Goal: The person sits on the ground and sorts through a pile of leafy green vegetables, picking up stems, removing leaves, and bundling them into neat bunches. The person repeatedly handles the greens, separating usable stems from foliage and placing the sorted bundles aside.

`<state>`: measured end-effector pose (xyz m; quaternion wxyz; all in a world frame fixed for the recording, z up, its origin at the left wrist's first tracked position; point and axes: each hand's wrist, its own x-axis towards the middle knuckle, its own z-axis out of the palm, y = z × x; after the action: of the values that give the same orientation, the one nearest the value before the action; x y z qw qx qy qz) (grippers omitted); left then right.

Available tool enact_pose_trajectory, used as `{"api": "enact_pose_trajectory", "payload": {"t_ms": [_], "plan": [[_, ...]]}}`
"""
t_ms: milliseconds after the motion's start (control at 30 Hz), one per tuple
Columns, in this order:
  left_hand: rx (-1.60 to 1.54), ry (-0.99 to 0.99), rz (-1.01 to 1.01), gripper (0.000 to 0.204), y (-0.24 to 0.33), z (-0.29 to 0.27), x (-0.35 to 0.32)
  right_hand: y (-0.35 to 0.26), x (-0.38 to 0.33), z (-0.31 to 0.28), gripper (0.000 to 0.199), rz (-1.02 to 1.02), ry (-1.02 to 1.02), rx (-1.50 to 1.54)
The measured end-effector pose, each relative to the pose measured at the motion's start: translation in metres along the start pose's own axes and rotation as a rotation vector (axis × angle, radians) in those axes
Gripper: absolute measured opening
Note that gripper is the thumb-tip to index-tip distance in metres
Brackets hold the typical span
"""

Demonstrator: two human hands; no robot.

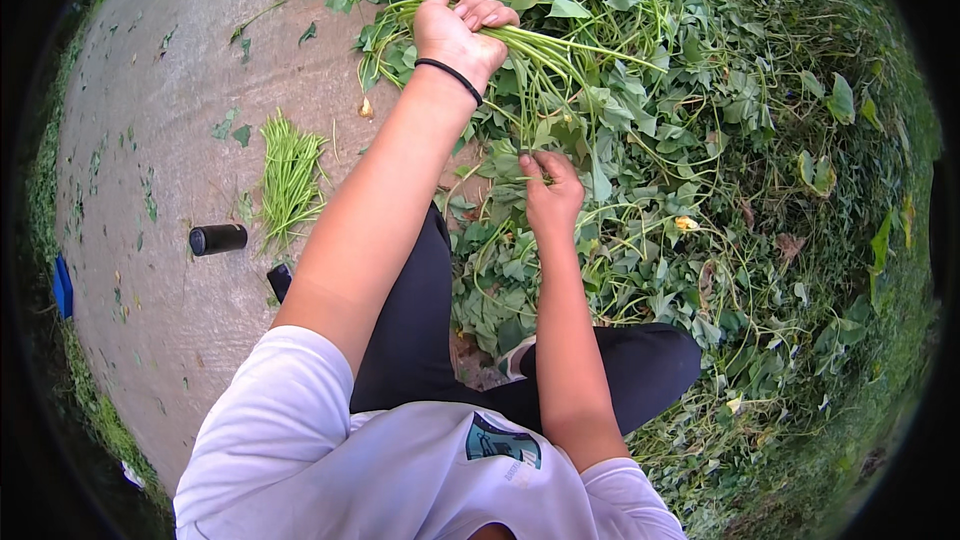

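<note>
A bunch of long, thin green stems lies in my left hand, whose fingers are wrapped round it. The stem ends fan out to the right, and more show beyond the thumb. Lower down and closer to me, my right hand pinches a thin green stem between thumb and fingers. Around both hands spreads a heap of leafy green vines, so the far end of that pinched stem is lost among the leaves.
On the grey concrete ground to my left lie a pile of cut green stems, a black cylinder and a dark phone-like object. A blue object stands at the far left edge. Loose leaves are scattered about.
</note>
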<state>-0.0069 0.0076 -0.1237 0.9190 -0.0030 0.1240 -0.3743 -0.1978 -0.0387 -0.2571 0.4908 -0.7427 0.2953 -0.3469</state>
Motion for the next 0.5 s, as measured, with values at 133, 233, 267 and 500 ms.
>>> {"api": "enact_pose_trajectory", "payload": {"t_ms": [133, 233, 267, 500], "plan": [[0.069, 0.036, 0.022, 0.043, -0.007, 0.0, 0.001, 0.007, -0.001, -0.019, 0.017, 0.433, 0.158, 0.595], [0.068, -0.053, 0.065, 0.044, -0.001, 0.009, -0.003, 0.022, -0.004, -0.048, 0.022, 0.689, 0.379, 1.098], [0.078, -0.1, 0.081, 0.045, 0.006, 0.009, -0.004, 0.014, -0.011, -0.054, 0.022, 0.695, 0.383, 1.082], [0.08, -0.02, 0.057, 0.043, -0.003, 0.004, -0.001, -0.066, -0.026, -0.031, 0.017, -0.104, 0.171, 0.058]]}}
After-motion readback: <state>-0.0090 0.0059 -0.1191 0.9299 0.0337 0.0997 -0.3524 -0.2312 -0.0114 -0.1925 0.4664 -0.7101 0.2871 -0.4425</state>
